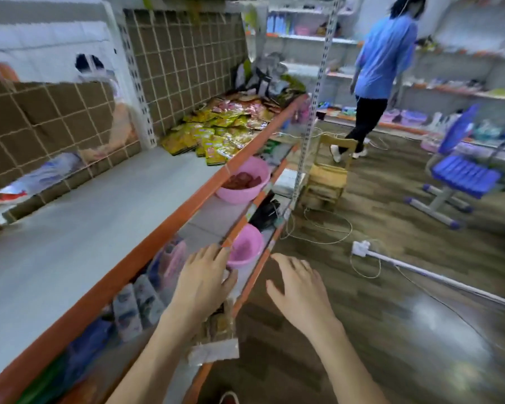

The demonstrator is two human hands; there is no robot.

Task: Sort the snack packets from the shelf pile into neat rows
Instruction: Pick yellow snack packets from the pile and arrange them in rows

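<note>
The top shelf (pixel 79 228) lies bare up to the packets (pixel 216 132) heaped at its far end, well beyond both hands, left (pixel 203 282) and right (pixel 299 288), spread loose and holding nothing, seemingly between grabs.

Honestly the whole left backing wall (pixel 56 112) is smeared into glitchy patches, the snack packets (pixel 216 129) are too blurry to read, and the left hand (pixel 201 281) hides whatever's under it.
</note>
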